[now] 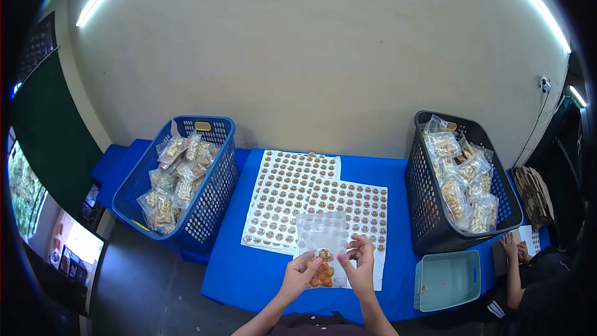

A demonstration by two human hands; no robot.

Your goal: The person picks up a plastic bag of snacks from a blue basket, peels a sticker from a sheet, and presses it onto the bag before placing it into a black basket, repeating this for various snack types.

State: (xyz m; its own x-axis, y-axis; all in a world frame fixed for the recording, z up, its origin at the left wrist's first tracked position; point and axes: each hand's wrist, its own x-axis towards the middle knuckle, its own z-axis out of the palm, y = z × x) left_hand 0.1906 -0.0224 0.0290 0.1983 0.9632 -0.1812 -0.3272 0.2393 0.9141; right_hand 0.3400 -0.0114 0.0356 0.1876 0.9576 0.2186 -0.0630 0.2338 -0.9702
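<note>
A clear zip pouch [321, 227] with round orange-brown pieces [322, 275] at its bottom is in front of me over the table. A round brown-and-white sticker [323, 254] sits on its front. My left hand [301, 274] grips the pouch's lower left side, thumb on the front by the sticker. At the right edge of the pouch is my right hand [359, 266], its thumb near the plastic and its fingers apart and slightly curled. Beneath the pouch lie white sheets [286, 196] covered in rows of similar round stickers.
A blue basket [208, 196] of filled pouches stands left, a dark basket [429, 211] of filled pouches right. A pale green tray [448, 302] rests near the front right of the blue-covered table [233, 274]. Another person's hands [515, 250] are at far right, beside stacked brown material [533, 196].
</note>
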